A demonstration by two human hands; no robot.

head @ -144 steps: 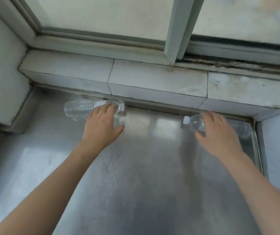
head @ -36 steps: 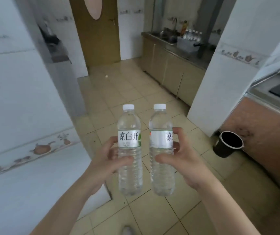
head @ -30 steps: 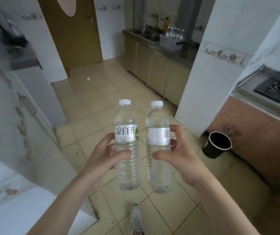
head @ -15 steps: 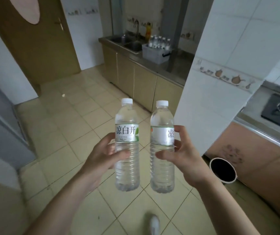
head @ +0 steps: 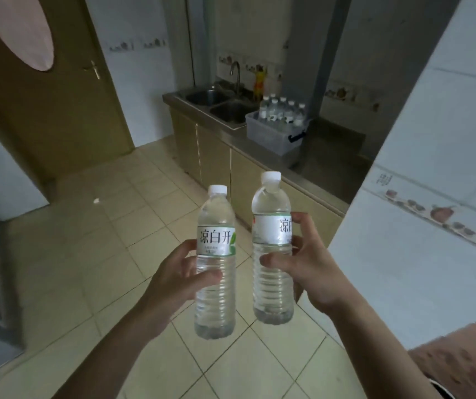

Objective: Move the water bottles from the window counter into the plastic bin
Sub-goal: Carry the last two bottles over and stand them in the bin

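Observation:
I carry two clear water bottles upright in front of me, both with white caps and white labels. My left hand [head: 176, 280] grips the left bottle [head: 216, 300] around its middle. My right hand [head: 308, 272] grips the right bottle [head: 272, 283] just below its label. Far ahead, a translucent plastic bin [head: 271, 136] sits on the steel counter beside the sink and holds several more bottles [head: 282, 110] standing upright.
A double sink [head: 216, 103] with a tap lies left of the bin. Beige floor tiles stretch between me and the cabinets [head: 216, 162]. A white tiled wall corner [head: 421, 180] juts in on the right. A brown door [head: 43, 105] stands at the back left.
I picked both bottles off the window counter, turned into the room and moved forward. The bin and sink are now larger and more central; the black bucket has left the view.

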